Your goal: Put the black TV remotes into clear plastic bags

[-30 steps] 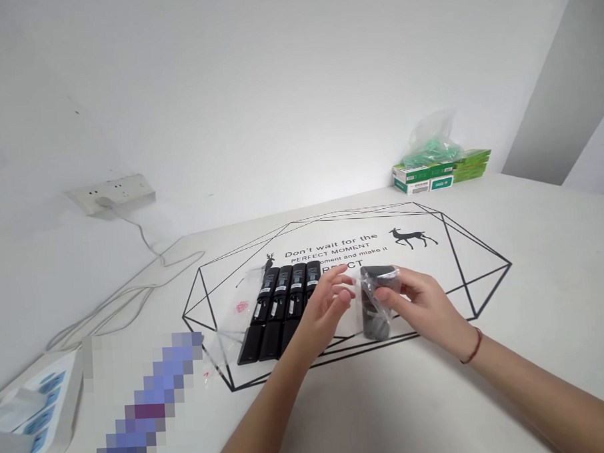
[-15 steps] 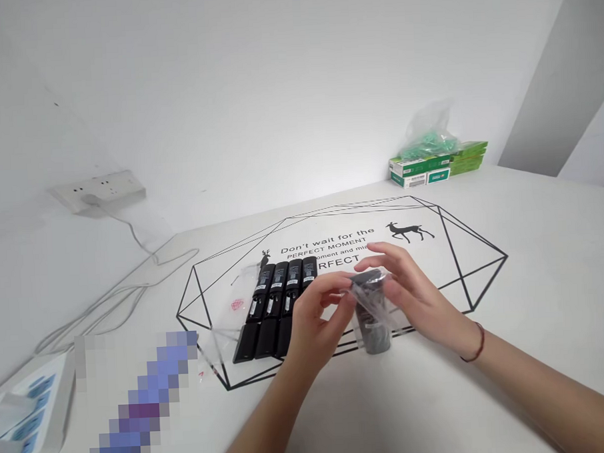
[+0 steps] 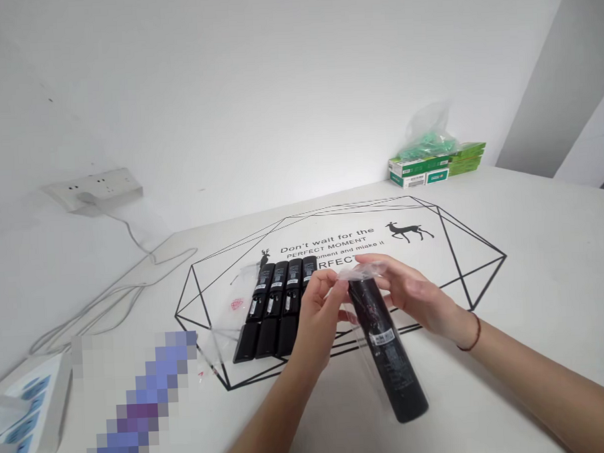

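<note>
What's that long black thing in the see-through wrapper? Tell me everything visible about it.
It is a slim black remote, apparently matte plastic, with small pale print on its upturned face. A clear wrapper sheathes it. The left hand and right hand pinch the wrapper at its far end; from there it slants toward the camera over the white table.

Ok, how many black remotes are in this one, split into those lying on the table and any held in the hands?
Black remotes lying in a row: 4
Bagged black remote, held by left hand and right hand: 1
Total: 5
</note>
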Available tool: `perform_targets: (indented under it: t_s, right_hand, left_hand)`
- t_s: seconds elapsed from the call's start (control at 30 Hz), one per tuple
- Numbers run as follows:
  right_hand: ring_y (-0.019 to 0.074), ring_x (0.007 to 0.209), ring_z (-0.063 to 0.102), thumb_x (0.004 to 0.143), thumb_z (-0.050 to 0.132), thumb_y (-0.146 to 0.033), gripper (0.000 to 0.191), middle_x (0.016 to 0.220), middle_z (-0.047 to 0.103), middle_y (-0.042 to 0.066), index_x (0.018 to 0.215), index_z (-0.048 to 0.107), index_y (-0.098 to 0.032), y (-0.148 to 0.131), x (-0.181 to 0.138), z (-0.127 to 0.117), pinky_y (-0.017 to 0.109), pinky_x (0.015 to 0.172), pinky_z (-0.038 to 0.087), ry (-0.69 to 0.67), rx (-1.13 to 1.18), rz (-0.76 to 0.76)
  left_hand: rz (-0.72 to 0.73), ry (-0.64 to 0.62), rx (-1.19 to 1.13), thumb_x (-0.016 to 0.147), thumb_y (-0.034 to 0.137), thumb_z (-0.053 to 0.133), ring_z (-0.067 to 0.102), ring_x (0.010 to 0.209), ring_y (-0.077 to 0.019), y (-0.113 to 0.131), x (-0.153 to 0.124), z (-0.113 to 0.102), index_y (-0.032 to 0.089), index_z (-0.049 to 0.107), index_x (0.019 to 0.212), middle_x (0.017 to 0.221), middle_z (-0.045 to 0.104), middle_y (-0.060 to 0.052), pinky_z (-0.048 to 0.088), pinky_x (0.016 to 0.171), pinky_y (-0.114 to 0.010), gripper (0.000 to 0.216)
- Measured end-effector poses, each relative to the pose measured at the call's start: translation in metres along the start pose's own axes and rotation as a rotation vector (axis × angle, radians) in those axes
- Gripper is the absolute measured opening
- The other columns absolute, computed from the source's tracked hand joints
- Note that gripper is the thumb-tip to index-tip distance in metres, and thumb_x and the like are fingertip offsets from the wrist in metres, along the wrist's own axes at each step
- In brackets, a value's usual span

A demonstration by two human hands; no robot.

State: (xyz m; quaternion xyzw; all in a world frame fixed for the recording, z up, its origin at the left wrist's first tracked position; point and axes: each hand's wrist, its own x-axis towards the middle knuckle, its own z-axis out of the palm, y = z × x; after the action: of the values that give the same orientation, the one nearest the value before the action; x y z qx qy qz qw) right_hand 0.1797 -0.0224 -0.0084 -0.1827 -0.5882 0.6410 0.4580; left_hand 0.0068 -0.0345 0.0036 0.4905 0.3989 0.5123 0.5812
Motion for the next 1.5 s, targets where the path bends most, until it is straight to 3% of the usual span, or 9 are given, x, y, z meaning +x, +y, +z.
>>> perform_targets:
  t_s: [0.17, 0.23, 0.33, 0.57, 0.8, 0.97, 1.13, 1.3, 1.5]
  right_hand:
    - [0.0143, 0.072, 0.059, 0.082, 0.062, -0.044, 0.026, 0.085, 0.061, 0.001, 0.095, 0.057, -0.022, 0.003, 0.006, 0.007, 0.028, 0.065, 0.051, 0.287, -0.225, 0.061]
    - [0.0129, 0.067, 0.056, 0.082, 0.062, -0.045, 0.025, 0.077, 0.059, 0.000, 0.085, 0.058, -0.021, 0.004, 0.007, 0.007, 0.026, 0.061, 0.049, 0.332, -0.274, 0.057]
    - [0.0133, 0.067, 0.056, 0.081, 0.062, -0.046, 0.026, 0.078, 0.058, 0.000, 0.086, 0.059, -0.020, 0.006, 0.007, 0.007, 0.027, 0.061, 0.050, 0.355, -0.274, 0.080]
    - [0.0164, 0.079, 0.058, 0.087, 0.054, -0.045, 0.026, 0.096, 0.059, 0.005, 0.094, 0.064, -0.022, 0.006, 0.006, 0.003, 0.031, 0.066, 0.054, 0.314, -0.357, 0.040]
    - [0.0194, 0.094, 0.058, 0.086, 0.054, -0.039, 0.023, 0.106, 0.056, 0.007, 0.088, 0.071, -0.024, 0.001, 0.006, 0.001, 0.032, 0.070, 0.056, 0.221, -0.276, 0.018]
    - [0.0209, 0.100, 0.058, 0.084, 0.054, -0.036, 0.021, 0.113, 0.057, 0.006, 0.083, 0.072, -0.025, 0.001, 0.004, 0.000, 0.034, 0.071, 0.056, 0.257, -0.218, 0.057]
    - [0.0245, 0.102, 0.058, 0.088, 0.046, -0.039, 0.032, 0.116, 0.059, 0.009, 0.085, 0.072, -0.021, 0.001, 0.002, 0.000, 0.036, 0.072, 0.055, 0.228, -0.175, 0.074]
    - [0.0207, 0.095, 0.060, 0.081, 0.063, -0.034, 0.015, 0.107, 0.062, 0.006, 0.088, 0.067, -0.022, 0.003, 0.004, 0.003, 0.035, 0.079, 0.051, 0.248, -0.415, -0.005]
    - [0.0221, 0.101, 0.058, 0.081, 0.061, -0.030, 0.019, 0.114, 0.062, 0.006, 0.099, 0.063, -0.025, 0.003, 0.004, 0.002, 0.037, 0.080, 0.051, 0.247, -0.491, -0.010]
  left_hand:
    - [-0.080, -0.028, -0.003, 0.078, 0.043, 0.063, 0.056, 0.066, -0.0104, -0.007, 0.004, -0.001, 0.020, 0.045, 0.083, 0.074, 0.055, 0.002, 0.051, 0.051, -0.021, 0.029]
    - [-0.059, -0.045, 0.021, 0.078, 0.041, 0.062, 0.058, 0.066, -0.0111, -0.009, 0.006, -0.002, 0.020, 0.046, 0.089, 0.076, 0.056, 0.002, 0.053, 0.053, -0.023, 0.028]
    - [0.016, -0.066, 0.085, 0.081, 0.038, 0.060, 0.058, 0.065, -0.0103, -0.010, 0.009, -0.006, 0.022, 0.047, 0.100, 0.076, 0.057, 0.003, 0.053, 0.055, -0.023, 0.028]
    - [0.071, -0.098, 0.159, 0.082, 0.034, 0.057, 0.056, 0.066, -0.0090, -0.009, 0.012, -0.010, 0.019, 0.050, 0.080, 0.075, 0.052, 0.003, 0.053, 0.058, -0.023, 0.017]
    - [0.123, -0.093, 0.176, 0.084, 0.032, 0.055, 0.054, 0.071, -0.0093, -0.006, 0.012, -0.012, 0.018, 0.052, 0.073, 0.080, 0.052, 0.000, 0.053, 0.062, -0.022, 0.018]
    - [0.171, -0.140, 0.220, 0.085, 0.039, 0.055, 0.055, 0.080, -0.0138, -0.005, 0.010, -0.014, 0.017, 0.053, 0.070, 0.090, 0.056, -0.004, 0.053, 0.065, -0.026, 0.026]
    - [0.137, -0.119, 0.213, 0.083, 0.033, 0.054, 0.053, 0.078, -0.0130, -0.007, 0.010, -0.012, 0.017, 0.052, 0.070, 0.089, 0.055, -0.003, 0.053, 0.063, -0.026, 0.021]
    - [0.126, -0.162, 0.196, 0.086, 0.036, 0.050, 0.052, 0.076, -0.0117, -0.011, 0.011, -0.012, 0.017, 0.051, 0.073, 0.088, 0.054, -0.003, 0.050, 0.064, -0.025, 0.024]
    - [0.107, -0.172, 0.201, 0.078, 0.033, 0.067, 0.050, 0.075, -0.0094, -0.014, 0.012, -0.015, 0.019, 0.040, 0.073, 0.084, 0.051, 0.001, 0.045, 0.064, -0.022, 0.031]
